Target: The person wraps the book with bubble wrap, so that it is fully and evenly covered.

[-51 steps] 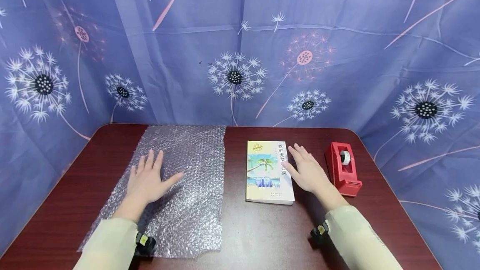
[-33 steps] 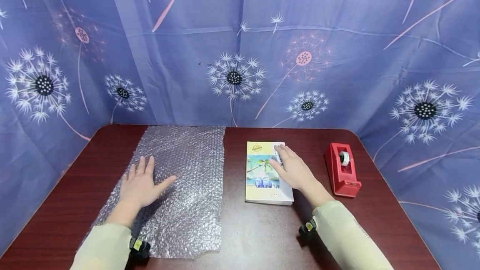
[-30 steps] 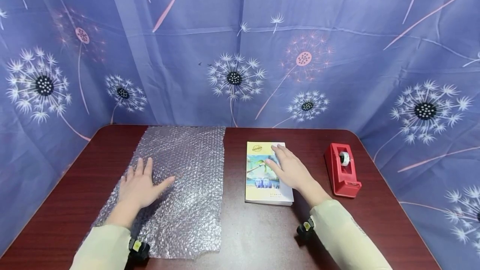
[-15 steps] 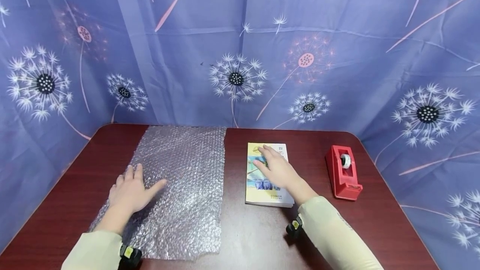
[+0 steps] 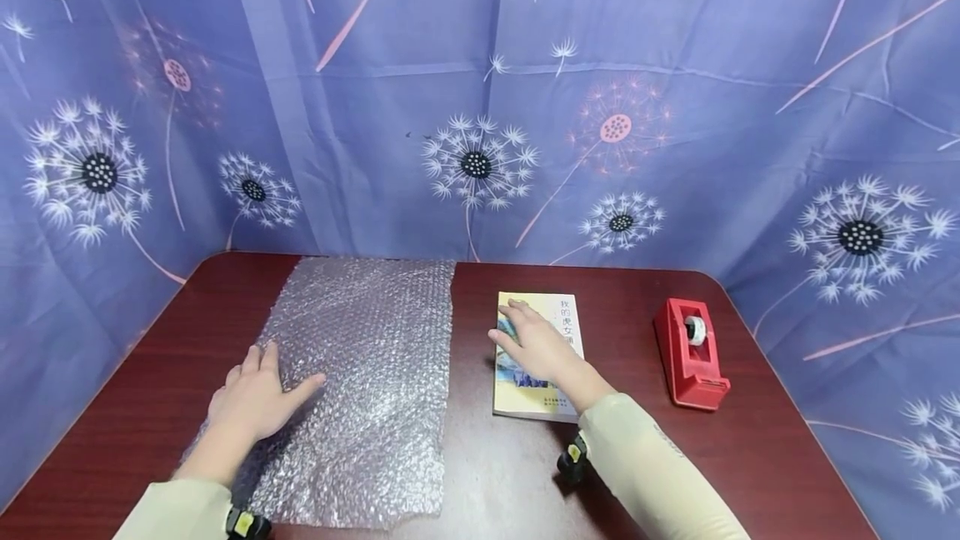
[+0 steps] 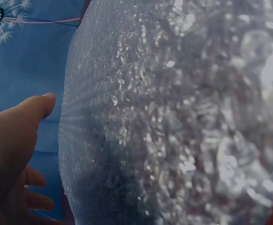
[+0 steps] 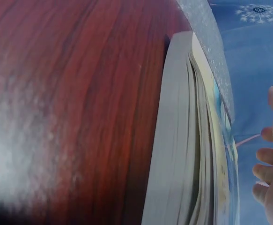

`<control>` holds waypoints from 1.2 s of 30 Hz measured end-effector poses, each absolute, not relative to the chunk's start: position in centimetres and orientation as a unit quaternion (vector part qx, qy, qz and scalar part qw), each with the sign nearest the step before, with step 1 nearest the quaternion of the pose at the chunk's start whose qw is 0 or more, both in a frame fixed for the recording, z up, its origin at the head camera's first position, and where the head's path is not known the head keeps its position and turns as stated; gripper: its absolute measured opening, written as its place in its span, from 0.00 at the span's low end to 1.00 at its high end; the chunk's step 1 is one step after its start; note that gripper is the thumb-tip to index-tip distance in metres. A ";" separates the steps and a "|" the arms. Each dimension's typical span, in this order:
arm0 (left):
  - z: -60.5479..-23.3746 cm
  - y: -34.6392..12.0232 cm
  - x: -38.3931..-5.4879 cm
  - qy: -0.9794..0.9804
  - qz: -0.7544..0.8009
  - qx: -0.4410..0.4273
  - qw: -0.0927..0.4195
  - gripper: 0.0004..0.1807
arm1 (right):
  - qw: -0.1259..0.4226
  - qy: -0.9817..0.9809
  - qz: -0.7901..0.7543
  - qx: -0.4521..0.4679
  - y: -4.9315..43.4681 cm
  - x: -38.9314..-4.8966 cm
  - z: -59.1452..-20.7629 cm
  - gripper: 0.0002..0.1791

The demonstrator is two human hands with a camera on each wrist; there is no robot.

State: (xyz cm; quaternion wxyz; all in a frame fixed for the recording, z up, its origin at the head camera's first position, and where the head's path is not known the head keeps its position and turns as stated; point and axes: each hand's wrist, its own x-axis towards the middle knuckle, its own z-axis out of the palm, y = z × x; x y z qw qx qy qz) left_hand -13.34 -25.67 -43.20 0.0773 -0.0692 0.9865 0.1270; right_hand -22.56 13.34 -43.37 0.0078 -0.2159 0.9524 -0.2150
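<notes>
A sheet of bubble wrap (image 5: 375, 373) lies flat on the left part of the table. Over its left edge hovers my left hand (image 5: 251, 398), fingers spread and thumb out to the right; in the left wrist view a gap shows between hand and wrap. A thick paperback book (image 5: 528, 402) with a yellow, white and blue cover lies right of the wrap. Above it is my right hand (image 5: 540, 348), fingers extended, hiding part of the cover picture. The right wrist view shows the book's page edges (image 7: 171, 140), with the hand apart from the cover.
A red tape dispenser (image 5: 690, 365) with a roll of clear tape (image 5: 695, 330) stands at the right of the dark red wooden table (image 5: 757, 457). Behind the table hangs a blue curtain (image 5: 360, 165) with dandelion prints.
My right hand has moved left from beside the book to over its cover. My left hand has drawn back toward the lower left above the bubble wrap. The book and dispenser stay put.
</notes>
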 end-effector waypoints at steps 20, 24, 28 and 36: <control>-43.6 -26.3 -12.3 0.976 0.157 -0.097 0.115 0.67 | 0.037 0.932 -0.253 -0.258 9.3 -22.8 -44.1 0.32; -43.9 -26.5 -12.1 0.976 0.162 -0.095 0.113 0.66 | 0.044 0.925 -0.259 -0.275 8.6 -22.8 -44.3 0.32; -44.2 -26.7 -11.9 0.976 0.166 -0.090 0.113 0.65 | 0.059 0.927 -0.229 -0.290 7.7 -22.7 -44.4 0.31; -44.4 -26.7 -11.8 0.977 0.171 -0.054 0.117 0.64 | 0.071 0.928 -0.115 -0.346 5.9 -22.6 -44.5 0.31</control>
